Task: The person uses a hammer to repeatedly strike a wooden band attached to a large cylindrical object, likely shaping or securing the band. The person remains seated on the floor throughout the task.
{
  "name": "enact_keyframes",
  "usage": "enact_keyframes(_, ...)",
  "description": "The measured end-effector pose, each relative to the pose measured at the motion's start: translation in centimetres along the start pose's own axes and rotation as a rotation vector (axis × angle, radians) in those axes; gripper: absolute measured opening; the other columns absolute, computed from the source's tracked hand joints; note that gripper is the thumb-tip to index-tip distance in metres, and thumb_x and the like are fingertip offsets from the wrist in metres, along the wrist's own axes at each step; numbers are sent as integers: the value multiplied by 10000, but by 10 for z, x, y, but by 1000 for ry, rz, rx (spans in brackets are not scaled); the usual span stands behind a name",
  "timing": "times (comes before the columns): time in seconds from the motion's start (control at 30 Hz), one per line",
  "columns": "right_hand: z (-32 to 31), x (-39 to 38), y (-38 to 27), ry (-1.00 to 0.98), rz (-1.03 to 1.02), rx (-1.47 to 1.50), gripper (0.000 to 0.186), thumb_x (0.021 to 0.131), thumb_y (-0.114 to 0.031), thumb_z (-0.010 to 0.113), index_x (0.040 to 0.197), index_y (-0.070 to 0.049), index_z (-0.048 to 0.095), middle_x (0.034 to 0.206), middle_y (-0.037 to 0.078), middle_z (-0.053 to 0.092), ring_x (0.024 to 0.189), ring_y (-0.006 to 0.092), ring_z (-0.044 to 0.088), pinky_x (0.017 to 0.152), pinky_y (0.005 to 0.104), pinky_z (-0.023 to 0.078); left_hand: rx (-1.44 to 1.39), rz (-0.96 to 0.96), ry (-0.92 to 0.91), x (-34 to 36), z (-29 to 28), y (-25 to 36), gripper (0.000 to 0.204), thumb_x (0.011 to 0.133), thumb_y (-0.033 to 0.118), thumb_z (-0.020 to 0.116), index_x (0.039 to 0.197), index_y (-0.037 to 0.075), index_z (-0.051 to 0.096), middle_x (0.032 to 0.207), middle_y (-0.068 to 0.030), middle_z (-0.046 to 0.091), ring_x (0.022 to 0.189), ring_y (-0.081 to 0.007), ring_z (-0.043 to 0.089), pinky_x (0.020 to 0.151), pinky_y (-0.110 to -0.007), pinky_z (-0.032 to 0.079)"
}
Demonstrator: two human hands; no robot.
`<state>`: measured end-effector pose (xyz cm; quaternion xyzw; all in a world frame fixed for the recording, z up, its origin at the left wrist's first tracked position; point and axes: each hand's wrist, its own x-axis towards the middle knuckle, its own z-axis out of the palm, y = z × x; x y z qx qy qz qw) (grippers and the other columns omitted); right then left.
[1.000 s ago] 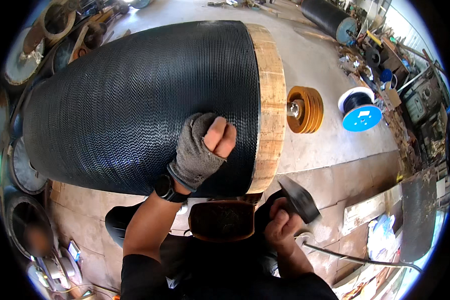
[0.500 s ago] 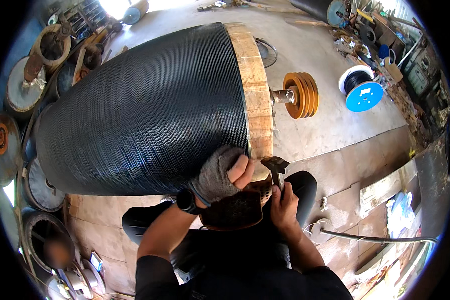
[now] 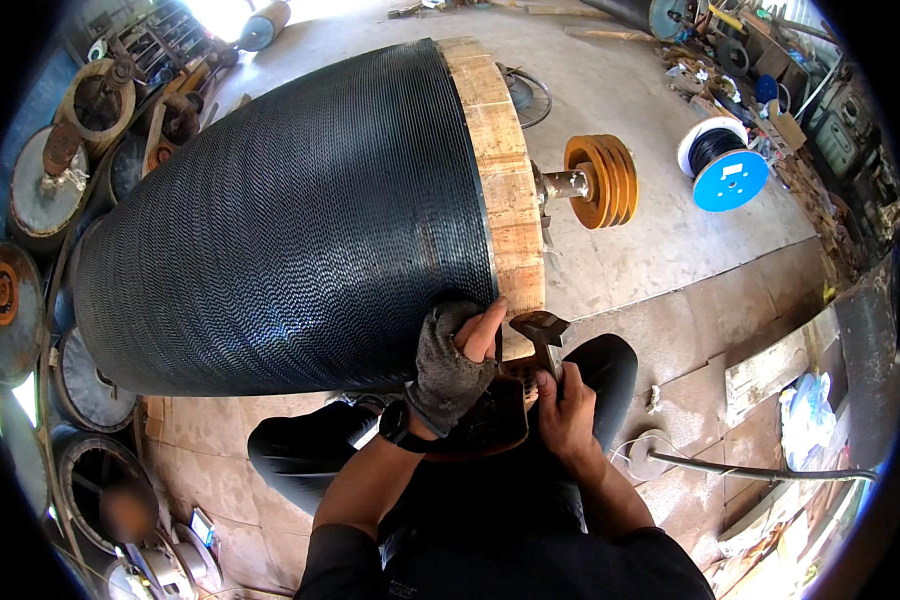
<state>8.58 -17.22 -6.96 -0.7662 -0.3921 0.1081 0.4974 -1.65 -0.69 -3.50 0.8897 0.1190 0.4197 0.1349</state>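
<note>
A large drum wound with black ribbed material [image 3: 290, 220] lies on its side before me, a band of pale wooden blocks [image 3: 506, 185] round its right end. My left hand [image 3: 452, 365], in a grey glove with bare fingertips, is at the near edge where the ribbed winding meets the wood. Its fingers are pressed together and point at the blocks; anything pinched in them is hidden. My right hand [image 3: 568, 415] is wrapped round the handle of a hammer [image 3: 540, 328]. The hammer head is raised just right of my left fingertips, close to the wooden band.
An orange grooved pulley [image 3: 600, 182] sits on the shaft projecting from the drum's right end. Farther right stands a blue-ended spool of black cable [image 3: 728, 180]. Round metal drums [image 3: 45, 185] line the left side. A pole on a round base [image 3: 648, 458] lies at lower right.
My left hand has turned, and its fingers have straightened from a curl toward the wood. The hammer has shifted slightly left, closer to those fingers. The view has shifted a little.
</note>
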Motion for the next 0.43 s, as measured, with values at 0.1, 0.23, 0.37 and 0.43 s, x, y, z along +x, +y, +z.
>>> enact_keyframes(0.1, 0, 1, -4, 20, -39, -12, 173, 945, -135, 634, 994, 5, 545, 734, 229, 621, 640, 419, 637, 558, 428, 498, 25, -43, -43, 4, -1, 1, 507, 826, -64, 639, 1316, 33, 550, 879, -83, 636, 801, -250, 622, 740, -377, 498)
enact_keyframes(0.23, -1, 2, -11, 56, -97, -1, 170, 939, -126, 632, 1013, 4, 550, 781, 235, 629, 661, 424, 641, 573, 435, 502, -8, -121, -8, 15, 0, 10, 622, 782, -69, 645, 1374, 23, 476, 845, -70, 585, 751, -240, 598, 710, -377, 487)
enact_keyframes(0.37, -4, 3, -10, 27, -134, -79, 263, 925, -153, 657, 1105, -5, 536, 828, 237, 640, 708, 430, 652, 613, 452, 519, -166, -334, -78, 8, 20, 6, 721, 745, -40, 668, 1413, 7, 401, 884, -82, 574, 758, -252, 596, 733, -403, 478)
enact_keyframes(0.43, -4, 1, 1, -34, -111, -173, 358, 915, -183, 676, 1186, -20, 508, 850, 240, 646, 732, 438, 657, 643, 467, 535, 49, -293, -97, 15, 13, 12, 716, 807, 68, 698, 1441, 44, 368, 991, -115, 585, 852, -285, 602, 821, -456, 508)
